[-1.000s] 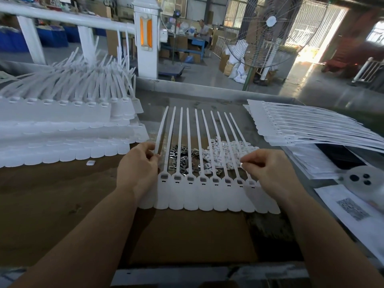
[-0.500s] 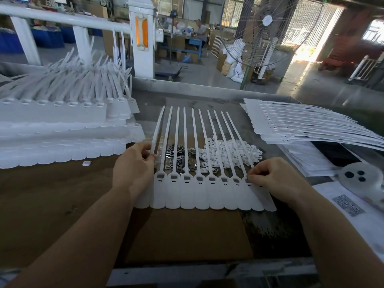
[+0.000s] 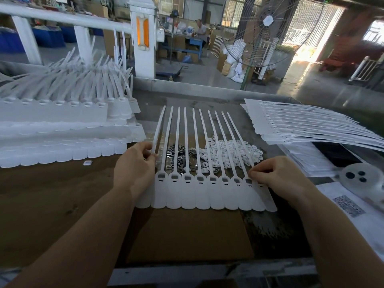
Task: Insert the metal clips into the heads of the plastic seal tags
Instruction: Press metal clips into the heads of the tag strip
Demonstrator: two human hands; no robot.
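Observation:
A joined strip of white plastic seal tags (image 3: 207,192) lies flat on the brown table, tails pointing away from me. Its heads (image 3: 199,178) show dark rectangular slots. My left hand (image 3: 135,165) pinches the leftmost tail near its head. My right hand (image 3: 278,175) pinches the rightmost tag at its head, fingers curled. Behind the heads, under the tails, lies a heap of dark metal clips (image 3: 176,157), and to its right a heap of small white plastic caps (image 3: 230,149).
Stacks of white tag strips (image 3: 62,129) fill the left of the table, and another stack (image 3: 301,125) fans out at the right. A lone white cap (image 3: 87,162) lies by the left stack. Printed papers (image 3: 349,204) and a round white disc (image 3: 361,177) sit at the right edge.
My right hand dropped from above the rightmost tail onto the head of the last tag and stays there. The left hand keeps its hold on the leftmost tail.

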